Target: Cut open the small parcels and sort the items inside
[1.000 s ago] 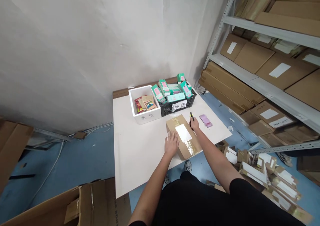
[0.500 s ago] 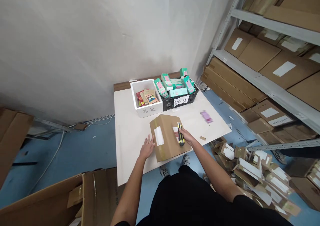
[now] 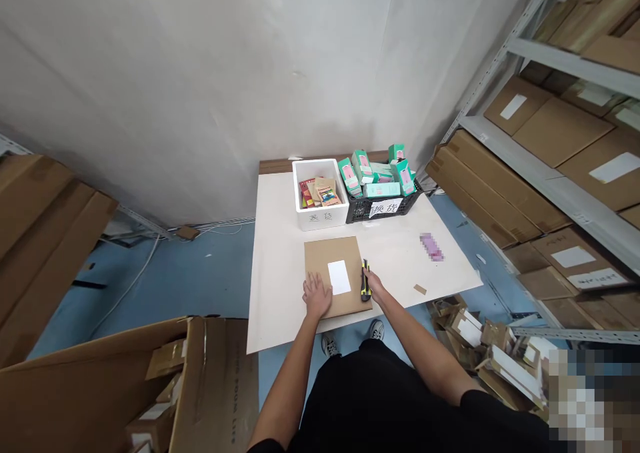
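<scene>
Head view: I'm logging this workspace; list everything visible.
Table: one, white, centre
Carton: one, brown, table front
Label: one, white, on carton
Knife: one, black-yellow, by carton
Bin: one, white, table back
Packets: several, multicoloured, in bin
Crate: one, black, beside bin
Small boxes: several, green-pink, in crate
Blurred item: one, purple, table right
Scrap: one, brown, table right
Wall: one, grey, behind
Floor: one, blue, below
Shelving: one, grey, right
Boxes: many, brown, shelving, floor, left
Big carton: one, brown, lower left
Shoes: two, whitish, below
Left hand: one, bare, on carton
Right hand: one, bare, around knife
</scene>
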A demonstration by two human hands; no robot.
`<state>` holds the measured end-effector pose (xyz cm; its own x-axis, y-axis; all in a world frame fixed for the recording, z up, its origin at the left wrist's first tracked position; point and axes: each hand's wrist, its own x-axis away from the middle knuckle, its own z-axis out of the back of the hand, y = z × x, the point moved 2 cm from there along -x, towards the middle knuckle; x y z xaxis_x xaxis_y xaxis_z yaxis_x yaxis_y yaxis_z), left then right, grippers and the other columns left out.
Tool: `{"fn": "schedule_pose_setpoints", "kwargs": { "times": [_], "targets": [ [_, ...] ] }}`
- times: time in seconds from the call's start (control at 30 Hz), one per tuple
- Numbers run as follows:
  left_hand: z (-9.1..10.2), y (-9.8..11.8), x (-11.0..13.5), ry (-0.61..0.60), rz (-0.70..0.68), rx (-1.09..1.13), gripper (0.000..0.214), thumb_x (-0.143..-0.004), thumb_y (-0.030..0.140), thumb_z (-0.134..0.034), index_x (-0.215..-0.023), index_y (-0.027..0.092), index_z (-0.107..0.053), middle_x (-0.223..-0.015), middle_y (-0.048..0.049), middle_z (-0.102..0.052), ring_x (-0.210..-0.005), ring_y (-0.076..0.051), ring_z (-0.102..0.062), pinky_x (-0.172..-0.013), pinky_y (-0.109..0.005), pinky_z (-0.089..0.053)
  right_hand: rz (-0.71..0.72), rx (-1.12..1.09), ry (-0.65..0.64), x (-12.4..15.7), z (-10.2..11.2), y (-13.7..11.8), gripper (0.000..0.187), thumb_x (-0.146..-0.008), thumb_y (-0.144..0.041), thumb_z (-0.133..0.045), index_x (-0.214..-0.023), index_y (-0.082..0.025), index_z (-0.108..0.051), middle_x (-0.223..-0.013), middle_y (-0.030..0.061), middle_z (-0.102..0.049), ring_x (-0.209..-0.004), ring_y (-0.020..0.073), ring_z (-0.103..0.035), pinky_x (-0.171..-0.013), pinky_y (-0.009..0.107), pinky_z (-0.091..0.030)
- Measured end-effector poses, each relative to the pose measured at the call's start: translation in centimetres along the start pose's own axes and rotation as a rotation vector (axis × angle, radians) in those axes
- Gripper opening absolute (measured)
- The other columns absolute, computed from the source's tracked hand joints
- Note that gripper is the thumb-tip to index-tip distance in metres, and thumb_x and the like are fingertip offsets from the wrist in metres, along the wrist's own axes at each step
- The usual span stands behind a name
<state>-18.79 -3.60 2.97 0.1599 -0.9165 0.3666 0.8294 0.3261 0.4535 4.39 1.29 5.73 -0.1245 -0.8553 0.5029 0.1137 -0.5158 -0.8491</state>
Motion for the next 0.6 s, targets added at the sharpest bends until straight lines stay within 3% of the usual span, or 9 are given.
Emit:
{"fn": "schedule_pose_setpoints", "kwargs": {
  "times": [0.13,0.27,0.37,0.43,0.5,0.6],
  "targets": [
    [-0.5,1.5,-1.8,0.007,-0.042,0.078,0.077,-0.102,0.055,-0.037,-0.170,0.019,-0.028,-0.180,-0.0119,-0.005,-0.165,-0.041,-0.010,-0.126,-0.065,-0.029,0.003,-0.019,0.080,-0.3,1.7,-1.9,0.056,-0.080,-0.081,-0.054,-0.089,-0.025,-0.058,-0.091,0.0066,-0.073,-0.089,0.0240,-0.071,-0.072,0.028,-0.055],
    [-1.1,0.2,-4.3,0.020,-0.073,0.257,0.077,-0.105,0.055,-0.031,-0.170,0.015,-0.024,-0.179,-0.0151,-0.010,-0.166,-0.031,-0.009,-0.131,-0.058,-0.023,0.148,0.032,0.057,0.5,2.5,-4.4,0.059,-0.084,-0.081,-0.053,-0.098,-0.024,-0.063,-0.102,0.0064,-0.076,-0.100,0.0258,-0.070,-0.080,0.030,-0.055],
    [-1.5,-2.4,-5.6,-0.010,-0.054,0.390,0.074,-0.107,0.051,-0.025,-0.170,0.013,-0.020,-0.178,-0.0161,-0.015,-0.165,-0.025,-0.015,-0.132,-0.049,-0.023,0.228,0.021,-0.046,1.3,0.4,-5.8,0.057,-0.085,-0.078,-0.058,-0.105,-0.026,-0.067,-0.112,0.0048,-0.076,-0.109,0.0268,-0.069,-0.086,0.033,-0.056],
    [-1.2,-4.4,-6.1,-0.029,-0.008,0.417,0.074,-0.106,0.054,-0.030,-0.169,0.014,-0.026,-0.173,-0.0184,-0.031,-0.161,-0.026,-0.030,-0.130,-0.046,-0.031,0.215,-0.019,-0.158,1.7,-1.7,-6.5,0.055,-0.084,-0.076,-0.064,-0.108,-0.027,-0.068,-0.115,0.0047,-0.076,-0.114,0.0281,-0.069,-0.085,0.035,-0.058],
    [-0.2,-6.4,-6.3,-0.011,0.030,0.404,0.075,-0.104,0.058,-0.038,-0.166,0.016,-0.035,-0.163,-0.0197,-0.050,-0.154,-0.029,-0.045,-0.124,-0.046,-0.041,0.174,-0.082,-0.259,2.0,-3.6,-6.9,0.053,-0.083,-0.075,-0.068,-0.108,-0.028,-0.067,-0.118,0.0056,-0.076,-0.116,0.0294,-0.070,-0.084,0.037,-0.059],
    [2.8,-8.7,-6.3,0.120,0.035,0.358,0.073,-0.105,0.059,-0.037,-0.166,0.020,-0.037,-0.153,-0.0167,-0.061,-0.142,-0.031,-0.059,-0.117,-0.046,-0.050,0.143,-0.164,-0.315,2.6,-5.1,-7.1,0.053,-0.084,-0.076,-0.069,-0.107,-0.027,-0.065,-0.122,0.0080,-0.077,-0.117,0.0302,-0.072,-0.086,0.040,-0.060]
  ]
}}
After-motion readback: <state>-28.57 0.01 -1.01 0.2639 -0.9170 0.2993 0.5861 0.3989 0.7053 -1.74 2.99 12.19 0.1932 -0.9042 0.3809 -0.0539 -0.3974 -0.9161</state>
